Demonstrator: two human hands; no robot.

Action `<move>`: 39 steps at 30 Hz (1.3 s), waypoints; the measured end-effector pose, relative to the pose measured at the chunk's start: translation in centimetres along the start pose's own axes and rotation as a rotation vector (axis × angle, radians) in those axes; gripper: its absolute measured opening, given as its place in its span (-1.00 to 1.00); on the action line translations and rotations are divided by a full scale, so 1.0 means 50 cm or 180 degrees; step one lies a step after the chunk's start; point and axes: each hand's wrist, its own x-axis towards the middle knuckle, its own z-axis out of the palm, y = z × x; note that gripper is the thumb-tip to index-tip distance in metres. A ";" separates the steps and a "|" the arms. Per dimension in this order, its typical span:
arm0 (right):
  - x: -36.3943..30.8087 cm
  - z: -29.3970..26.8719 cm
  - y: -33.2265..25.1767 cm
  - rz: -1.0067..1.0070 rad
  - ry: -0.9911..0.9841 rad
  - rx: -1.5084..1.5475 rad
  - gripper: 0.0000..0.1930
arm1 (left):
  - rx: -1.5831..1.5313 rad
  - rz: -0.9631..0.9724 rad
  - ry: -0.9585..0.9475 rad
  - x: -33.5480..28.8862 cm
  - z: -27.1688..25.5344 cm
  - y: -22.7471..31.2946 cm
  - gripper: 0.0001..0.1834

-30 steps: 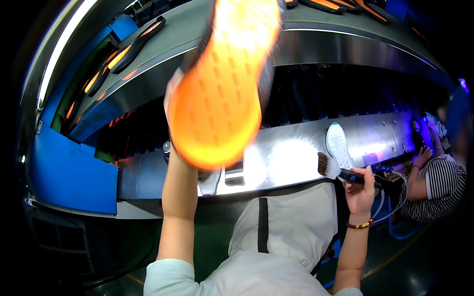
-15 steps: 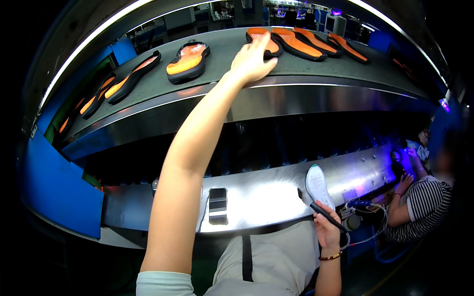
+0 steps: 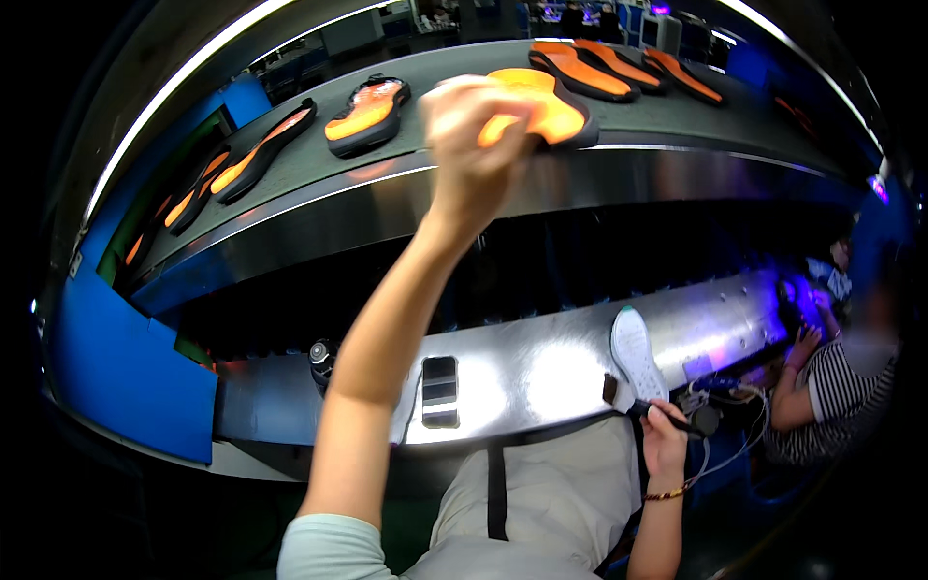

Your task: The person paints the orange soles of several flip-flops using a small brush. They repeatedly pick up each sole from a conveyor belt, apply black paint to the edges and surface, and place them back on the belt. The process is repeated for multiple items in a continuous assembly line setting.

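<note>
My left hand (image 3: pixel 474 135), blurred by motion, is raised at the near edge of the belt and closed on an orange shoe sole with a black rim (image 3: pixel 553 101). That sole is tilted and lifted off the belt at its near side, as far as the blur lets me see. Low on the right, my right hand (image 3: pixel 663 440) grips the black handle of a flat brush (image 3: pixel 677 422), its dark bristles pointing left over the bench. A pale, speckled, sole-shaped piece (image 3: pixel 635 346) lies on the bench just beyond the brush.
More orange-and-black soles rest on the dark belt (image 3: pixel 435 70), including one (image 3: pixel 369 116) left of my hand. A phone-like black slab (image 3: pixel 440 391) and a dark round container (image 3: pixel 322 356) stand on the metal bench (image 3: pixel 522 358). Another person in stripes (image 3: pixel 841 396) works at right.
My left hand has closed on the sole and pulled it nearer, turning it away from the others. My right hand with the brush has shifted slightly right and down.
</note>
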 end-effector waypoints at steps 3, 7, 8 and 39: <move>0.009 -0.005 -0.006 0.0021 0.0187 -0.0050 -0.82 | -0.1888 -0.3050 0.0465 -0.055 -0.088 0.092 -0.81; 0.032 0.003 -0.013 -0.0235 0.0107 0.0026 -0.82 | -0.5580 -0.5895 -0.0395 -0.089 -0.115 0.085 -0.49; 0.033 0.005 -0.019 -0.0224 0.0138 -0.0023 -0.82 | -0.5170 -0.5491 -0.0550 -0.118 -0.129 0.092 -0.41; -0.068 0.157 -0.021 -0.1480 -0.2420 -0.3321 -0.89 | -0.4688 -0.6655 0.0058 -0.378 -0.152 0.314 -0.17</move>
